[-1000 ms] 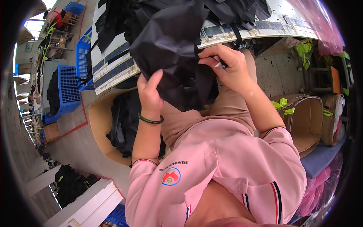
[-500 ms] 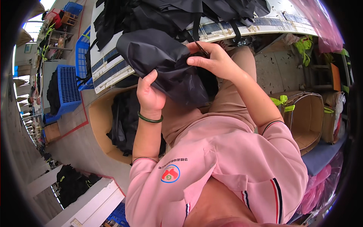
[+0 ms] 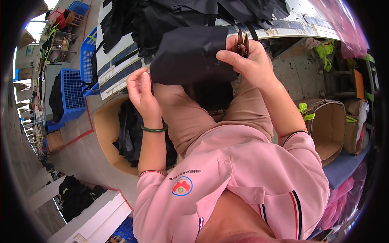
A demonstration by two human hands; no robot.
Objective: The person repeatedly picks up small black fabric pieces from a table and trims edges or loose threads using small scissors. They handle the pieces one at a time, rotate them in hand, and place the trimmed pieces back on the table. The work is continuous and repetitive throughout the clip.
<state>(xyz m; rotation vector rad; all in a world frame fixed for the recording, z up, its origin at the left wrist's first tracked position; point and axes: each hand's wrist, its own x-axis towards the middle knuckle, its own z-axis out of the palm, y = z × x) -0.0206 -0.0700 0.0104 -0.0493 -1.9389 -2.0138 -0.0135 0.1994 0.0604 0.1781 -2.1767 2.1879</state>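
Note:
A black fabric piece (image 3: pixel 190 56) is spread flat between my hands, above my lap and in front of the table edge. At its left edge, my left hand (image 3: pixel 142 91) has its fingers pinched together at the cloth; the exact grip is partly hidden. My right hand (image 3: pixel 249 60) grips the right edge, thumb on top. Tucked in that same hand is a pair of small dark scissors (image 3: pixel 243 43), blades pointing up and slightly apart. A dark green bangle (image 3: pixel 154 128) circles my left wrist.
Black fabric pieces (image 3: pixel 178 16) are heaped on the white table (image 3: pixel 283 27). A cardboard box (image 3: pixel 106 133) with black cloth stands by my left leg. Another open carton (image 3: pixel 326 131) is at right. Blue crates (image 3: pixel 73 95) stand at left, and pink plastic (image 3: pixel 344 28) hangs at far right.
The bunched fabric is now stretched out flatter. My left hand has moved left to its edge, and my right hand has shifted right, with the scissors now pointing up.

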